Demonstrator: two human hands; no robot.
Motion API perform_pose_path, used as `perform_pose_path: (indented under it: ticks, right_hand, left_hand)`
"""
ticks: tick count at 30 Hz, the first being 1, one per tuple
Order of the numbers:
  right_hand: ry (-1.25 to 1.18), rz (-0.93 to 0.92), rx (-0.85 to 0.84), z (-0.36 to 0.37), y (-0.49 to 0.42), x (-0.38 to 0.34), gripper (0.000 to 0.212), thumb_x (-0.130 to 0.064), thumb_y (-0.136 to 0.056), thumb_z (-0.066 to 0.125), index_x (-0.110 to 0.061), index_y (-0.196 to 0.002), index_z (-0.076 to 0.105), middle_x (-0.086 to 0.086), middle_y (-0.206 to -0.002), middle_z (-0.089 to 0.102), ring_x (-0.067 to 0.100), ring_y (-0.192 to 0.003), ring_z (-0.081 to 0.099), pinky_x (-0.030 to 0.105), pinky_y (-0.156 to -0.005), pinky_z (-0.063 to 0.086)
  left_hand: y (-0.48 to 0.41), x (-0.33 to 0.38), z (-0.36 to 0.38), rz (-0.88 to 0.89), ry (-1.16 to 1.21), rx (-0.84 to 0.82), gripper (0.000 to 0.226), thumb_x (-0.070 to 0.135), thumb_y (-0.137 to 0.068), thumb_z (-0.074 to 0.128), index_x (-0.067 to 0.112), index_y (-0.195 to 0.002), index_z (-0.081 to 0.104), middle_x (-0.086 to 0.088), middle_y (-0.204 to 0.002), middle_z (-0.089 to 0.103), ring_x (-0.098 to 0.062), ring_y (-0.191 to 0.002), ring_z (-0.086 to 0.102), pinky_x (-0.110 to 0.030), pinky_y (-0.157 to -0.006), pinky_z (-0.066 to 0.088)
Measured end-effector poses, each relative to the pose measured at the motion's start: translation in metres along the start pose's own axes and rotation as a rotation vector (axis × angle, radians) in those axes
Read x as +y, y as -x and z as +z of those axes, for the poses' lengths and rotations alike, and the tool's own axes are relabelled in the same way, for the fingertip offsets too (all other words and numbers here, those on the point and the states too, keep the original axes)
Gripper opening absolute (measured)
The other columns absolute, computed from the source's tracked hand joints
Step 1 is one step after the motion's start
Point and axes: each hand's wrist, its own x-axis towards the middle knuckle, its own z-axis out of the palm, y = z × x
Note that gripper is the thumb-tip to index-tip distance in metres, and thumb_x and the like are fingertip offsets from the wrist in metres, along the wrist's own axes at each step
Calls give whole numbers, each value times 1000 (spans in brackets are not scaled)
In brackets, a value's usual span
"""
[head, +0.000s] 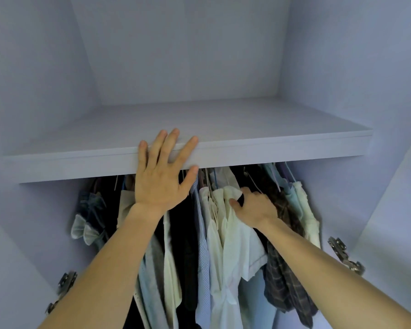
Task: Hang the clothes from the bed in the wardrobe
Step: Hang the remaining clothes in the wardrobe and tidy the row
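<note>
Clothes: A crowded row of garments (199, 245) hung inside the wardrobe, below its shelf; the bed was out of view.
Cream shirt: A pale short-sleeved shirt (237, 248) hung right of centre, pressed between a white garment and a dark plaid shirt (285, 269).
Right hand: The right hand (254, 206) reached into the row at the cream shirt's shoulder, fingers curled into the cloth and thumb pinching it against something dark, probably a hanger part.
Left hand: The left hand (161, 176) lay flat with fingers spread on the front edge of the shelf (282, 148), holding nothing.
Rail: Hidden behind the shelf edge; only thin hanger necks (208, 179) showed.
Step in hand: Likely seating or spacing the cream shirt's hanger among its neighbours.
Doing it well: Part the neighbours first, check by feel that the hook sits fully over the rail since it cannot be seen, then let the shirt drop straight without bunching.
Surroundings: Pale wardrobe walls (342, 67); metal door hinges low left (65, 281) and low right (342, 251).
Writing: No brand, label or text could be read.
</note>
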Motion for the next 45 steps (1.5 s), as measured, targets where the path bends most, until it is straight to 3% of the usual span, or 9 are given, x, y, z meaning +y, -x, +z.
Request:
perform_pose_path:
  ticks: [6,12,16,25,29,32,35,38,45]
  right_hand:
    - [-169,85,-168,38,-14,-36,90,-67,-94,40,-28,-157,-12,15,-151,38,35,-126,51,38,-89,49]
    - [75,-17,-124,39,-25,-33,49,-25,-103,39,-3,-144,23,21,-130,57,39,-116,58,41,-85,49]
    - [208,26,-66,13,-28,7,48,-5,-99,35,7,-144,23,25,-132,56,39,-119,58,43,-92,49]
    - [214,119,52,-26,-18,68,58,-42,-101,43,-5,-145,32,16,-132,56,33,-119,56,39,-84,50]
    - [163,-122,289,-10,-12,25,53,-51,-92,46,-8,-121,58,15,-118,61,35,-114,51,41,-90,45]
    - [-144,-147,-6,13,-16,-18,52,-61,-94,41,-14,-110,58,9,-107,67,31,-106,61,32,-78,44]
    - [-154,-117,-284,40,-16,-38,44,-45,-99,44,-8,-120,57,11,-116,65,32,-110,62,29,-74,41]
    - [-95,-93,-197,47,-18,-19,23,-20,-101,43,-5,-106,61,13,-107,67,32,-104,64,29,-72,43]
    - [195,-73,14,-1,-31,72,33,-31,-105,33,-12,-116,58,13,-108,69,32,-100,65,33,-69,43]
  left_hand:
    - [2,2,-1,2,-3,20,67,54,-99,43,34,-157,16,-9,-160,29,-31,-149,23,-54,-122,4]
    - [4,-4,14,20,-40,119,67,55,-96,49,35,-155,25,-8,-156,38,-29,-145,30,-52,-122,7]
    - [0,-8,17,27,-45,151,66,55,-96,50,35,-154,27,-8,-153,42,-28,-143,32,-52,-122,9]
    - [-1,2,15,-5,-7,157,64,53,-95,51,33,-153,33,-9,-151,39,-30,-142,32,-54,-121,9]
    - [-3,4,16,-10,7,159,62,53,-96,48,33,-153,32,-9,-150,38,-30,-142,32,-54,-121,8]
    - [-1,3,15,-20,7,139,63,53,-97,47,34,-153,31,-8,-150,37,-30,-142,32,-54,-121,9]
    - [-1,-1,13,-1,-4,134,61,54,-96,48,33,-152,35,-8,-148,43,-29,-140,35,-54,-119,14]
    - [-1,-7,12,34,-31,118,62,56,-95,48,34,-152,35,-5,-147,40,-28,-138,36,-53,-117,19]
    - [-2,-5,20,3,-41,160,62,56,-93,47,35,-150,35,-4,-145,37,-27,-136,35,-54,-116,19]
